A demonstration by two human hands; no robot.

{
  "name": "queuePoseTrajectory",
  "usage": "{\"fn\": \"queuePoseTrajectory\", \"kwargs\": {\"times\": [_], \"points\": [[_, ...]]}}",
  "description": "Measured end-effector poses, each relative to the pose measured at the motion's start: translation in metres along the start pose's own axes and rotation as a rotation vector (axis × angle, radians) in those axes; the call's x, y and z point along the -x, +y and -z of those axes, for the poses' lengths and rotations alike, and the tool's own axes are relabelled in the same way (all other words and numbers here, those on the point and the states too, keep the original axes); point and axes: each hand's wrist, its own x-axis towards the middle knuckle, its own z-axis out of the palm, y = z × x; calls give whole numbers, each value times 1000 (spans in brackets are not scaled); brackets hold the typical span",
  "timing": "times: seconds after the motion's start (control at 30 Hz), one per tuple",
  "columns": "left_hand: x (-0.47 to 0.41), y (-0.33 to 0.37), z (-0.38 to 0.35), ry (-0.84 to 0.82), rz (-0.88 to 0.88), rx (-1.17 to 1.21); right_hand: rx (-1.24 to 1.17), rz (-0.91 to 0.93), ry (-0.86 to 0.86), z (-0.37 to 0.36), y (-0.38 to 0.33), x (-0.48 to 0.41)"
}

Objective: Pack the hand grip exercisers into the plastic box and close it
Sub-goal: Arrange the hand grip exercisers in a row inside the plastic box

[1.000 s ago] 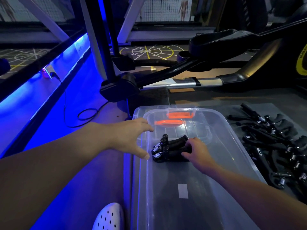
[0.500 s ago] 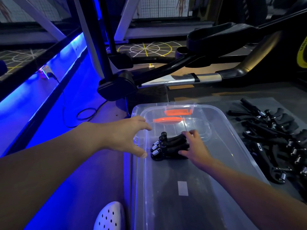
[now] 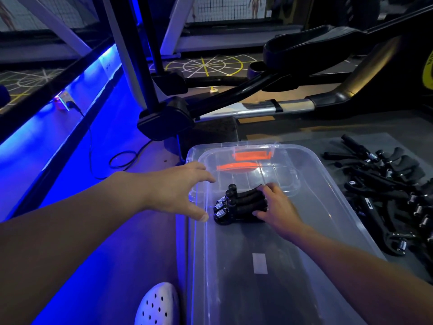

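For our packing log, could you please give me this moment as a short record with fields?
box: clear plastic box, open, orange latch at its far end
in box: bundle of black hand grip exercisers, springs toward the left
right hand: holds that bundle inside the box
left hand: open at the box's left rim, holding nothing
unpacked: pile of hand grip exercisers on the mat right of the box
nearby: white perforated shoe, left of the box
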Motion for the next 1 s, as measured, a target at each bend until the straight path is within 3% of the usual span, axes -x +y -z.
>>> {"fn": "queuePoseTrajectory", "kwargs": {"times": [0.37, 1.0], "points": [[1, 1, 0, 1, 1, 8, -96, -63, 2, -2, -4, -3], [2, 1, -1, 8, -7, 4, -2, -113, -20, 1, -13, -1]]}}
